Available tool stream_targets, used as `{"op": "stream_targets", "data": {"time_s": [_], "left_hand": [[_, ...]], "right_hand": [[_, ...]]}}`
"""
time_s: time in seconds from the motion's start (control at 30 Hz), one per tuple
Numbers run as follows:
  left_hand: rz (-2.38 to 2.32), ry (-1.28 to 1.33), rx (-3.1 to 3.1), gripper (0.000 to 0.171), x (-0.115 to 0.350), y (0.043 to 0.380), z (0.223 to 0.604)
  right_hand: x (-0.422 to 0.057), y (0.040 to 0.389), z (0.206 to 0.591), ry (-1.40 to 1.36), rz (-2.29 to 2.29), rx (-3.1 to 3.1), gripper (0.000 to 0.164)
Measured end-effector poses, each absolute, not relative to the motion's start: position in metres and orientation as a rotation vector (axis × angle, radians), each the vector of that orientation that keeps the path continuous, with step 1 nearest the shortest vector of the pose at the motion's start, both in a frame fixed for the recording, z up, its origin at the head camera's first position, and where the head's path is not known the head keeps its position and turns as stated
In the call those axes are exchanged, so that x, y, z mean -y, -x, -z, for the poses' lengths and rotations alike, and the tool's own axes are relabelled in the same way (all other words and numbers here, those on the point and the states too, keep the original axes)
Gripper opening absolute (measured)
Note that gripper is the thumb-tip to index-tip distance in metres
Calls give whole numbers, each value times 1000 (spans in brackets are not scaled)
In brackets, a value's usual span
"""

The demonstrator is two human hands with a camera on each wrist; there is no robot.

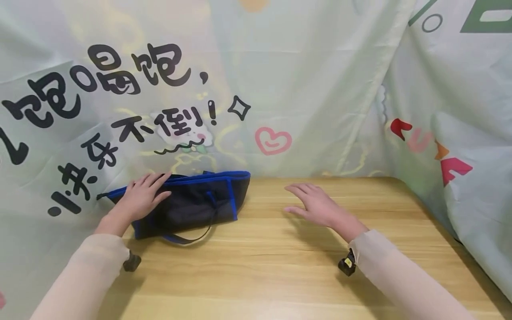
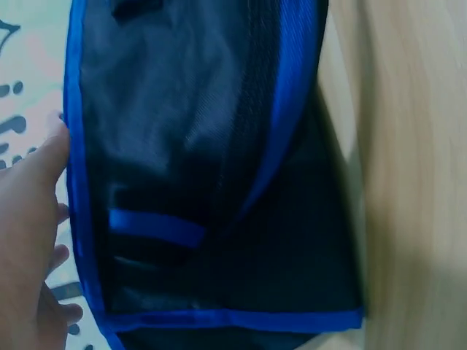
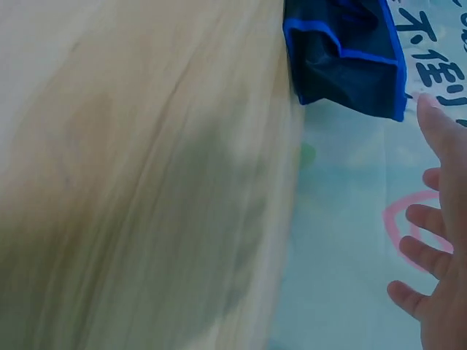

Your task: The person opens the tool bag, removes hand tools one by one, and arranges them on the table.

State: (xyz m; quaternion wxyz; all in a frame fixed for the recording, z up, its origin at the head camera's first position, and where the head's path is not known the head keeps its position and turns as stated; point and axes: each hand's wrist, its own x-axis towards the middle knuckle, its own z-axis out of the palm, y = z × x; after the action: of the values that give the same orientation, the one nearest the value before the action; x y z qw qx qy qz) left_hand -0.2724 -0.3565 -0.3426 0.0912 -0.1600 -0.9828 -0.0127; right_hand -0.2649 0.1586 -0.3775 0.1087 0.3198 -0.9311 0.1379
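Observation:
A black tote bag (image 1: 188, 202) with blue edging lies on the wooden table at the left, against the cloth backdrop. One of its strap handles (image 1: 188, 240) loops down onto the table in front. My left hand (image 1: 142, 195) is at the bag's left end, over its upper edge, with fingers extended and thumb apart. In the left wrist view, the thumb tip comes right at the bag's blue rim (image 2: 79, 182). To the right of the bag, my right hand (image 1: 316, 205) hovers above the table with fingers spread and nothing in it.
The light wooden table (image 1: 256, 266) runs back to a pale printed cloth (image 1: 312, 89) with black lettering and a pink heart. More cloth (image 1: 480, 191) hangs along the right side. A small dark wrist camera (image 1: 347, 263) sits at the right cuff, and another (image 1: 132, 261) at the left.

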Motion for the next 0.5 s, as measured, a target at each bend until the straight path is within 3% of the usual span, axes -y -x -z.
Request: {"op": "stream_targets", "data": {"time_s": [0.3,0.5], "left_hand": [[-56,534,2809,49,367,277,353],[-145,572,2742,52,369,274,353]], "right_hand": [[-130,281,385,-977,-415,2650,66],[-103,295,381,-1002,-403,2613,63]]}}
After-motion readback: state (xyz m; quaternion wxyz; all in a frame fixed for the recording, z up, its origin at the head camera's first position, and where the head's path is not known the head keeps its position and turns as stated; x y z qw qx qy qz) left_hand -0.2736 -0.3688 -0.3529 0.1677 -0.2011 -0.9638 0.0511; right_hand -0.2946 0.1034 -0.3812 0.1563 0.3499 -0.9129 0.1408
